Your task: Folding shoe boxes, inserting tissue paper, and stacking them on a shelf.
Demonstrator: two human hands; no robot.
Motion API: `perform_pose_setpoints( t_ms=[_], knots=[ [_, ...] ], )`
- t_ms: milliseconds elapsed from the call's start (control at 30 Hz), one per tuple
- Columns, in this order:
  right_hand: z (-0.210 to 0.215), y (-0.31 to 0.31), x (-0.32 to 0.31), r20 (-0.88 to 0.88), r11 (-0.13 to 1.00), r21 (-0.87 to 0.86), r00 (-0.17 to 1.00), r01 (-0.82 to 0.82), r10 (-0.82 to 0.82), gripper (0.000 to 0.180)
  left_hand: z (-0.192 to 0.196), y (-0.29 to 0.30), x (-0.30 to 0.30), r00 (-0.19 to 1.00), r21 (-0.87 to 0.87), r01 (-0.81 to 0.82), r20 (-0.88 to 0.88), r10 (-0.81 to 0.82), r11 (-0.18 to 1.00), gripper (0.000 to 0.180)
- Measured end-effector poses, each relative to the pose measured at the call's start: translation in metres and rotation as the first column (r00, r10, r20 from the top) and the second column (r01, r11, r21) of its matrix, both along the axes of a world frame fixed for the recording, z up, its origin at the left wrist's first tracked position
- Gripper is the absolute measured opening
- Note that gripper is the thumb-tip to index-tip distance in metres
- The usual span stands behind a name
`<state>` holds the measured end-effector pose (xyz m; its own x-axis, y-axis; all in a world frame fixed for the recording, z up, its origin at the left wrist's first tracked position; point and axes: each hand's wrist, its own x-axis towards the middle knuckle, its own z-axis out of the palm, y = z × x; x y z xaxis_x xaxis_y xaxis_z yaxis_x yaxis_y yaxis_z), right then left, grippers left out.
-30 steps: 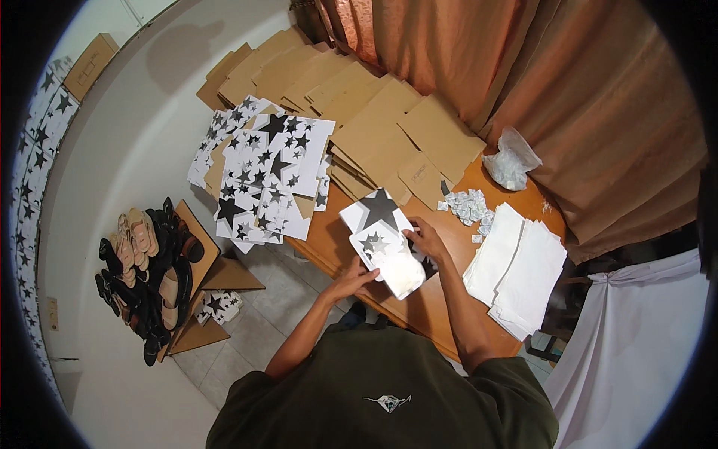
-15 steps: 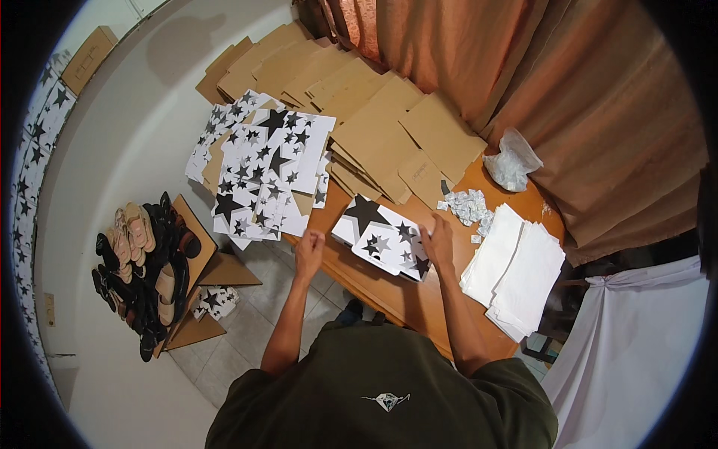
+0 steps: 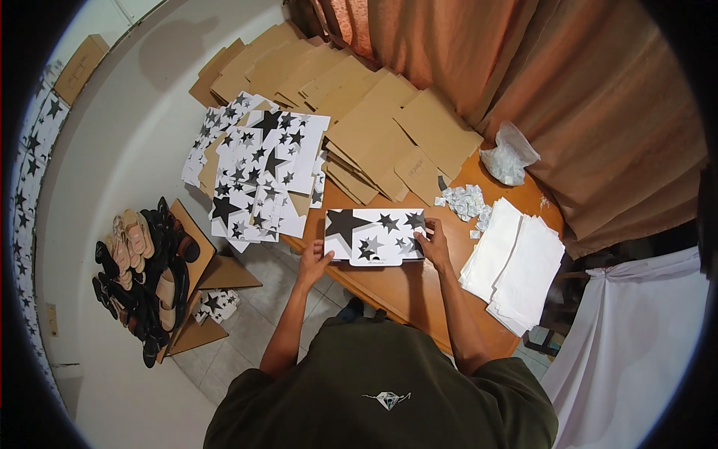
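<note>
two hands, left hand (image 3: 313, 260) and right hand (image 3: 431, 241), fingers grasping star-printed box (image 3: 374, 236) ends

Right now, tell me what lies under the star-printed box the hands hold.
The star-printed box rests on the orange table, left hand and right hand at its ends. Anything directly beneath stays covered.

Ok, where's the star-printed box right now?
In the head view, the star-printed box sits mid-frame on the orange table, held between the left hand and right hand, left of the white paper stack.
</note>
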<state>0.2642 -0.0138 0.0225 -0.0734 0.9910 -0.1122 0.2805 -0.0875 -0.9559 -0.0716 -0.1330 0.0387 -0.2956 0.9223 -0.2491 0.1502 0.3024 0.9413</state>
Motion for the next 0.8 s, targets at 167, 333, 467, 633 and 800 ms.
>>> perform_pose_setpoints(
  t_ms=[167,333,467,633,800],
  knots=[
    [-0.006,-0.002,-0.001,-0.019,0.997,-0.006,0.997,-0.079,0.079,0.054,-0.011,-0.003,-0.006,1.0,-0.021,-0.023,0.0,0.023,1.0,0.045],
    [-0.008,-0.005,-0.004,0.006,0.994,0.033,0.995,-0.101,0.1,0.056,-0.014,-0.002,-0.015,0.992,-0.065,0.035,-0.117,-0.043,0.997,0.051],
    [0.011,-0.01,0.004,-0.007,0.992,-0.015,0.992,-0.125,0.125,0.059,0.01,-0.001,-0.009,0.999,0.022,0.037,0.039,-0.038,0.999,0.061],
    [0.024,-0.018,0.006,0.101,0.991,0.037,0.987,-0.127,0.123,0.056,0.016,0.004,-0.035,0.922,0.167,0.305,-0.3,-0.247,0.937,0.081],
    [0.022,-0.015,0.016,0.05,0.989,-0.041,0.988,-0.145,0.147,0.039,0.031,0.014,-0.041,0.928,0.068,0.311,-0.236,-0.288,0.948,0.065]
  ],
)
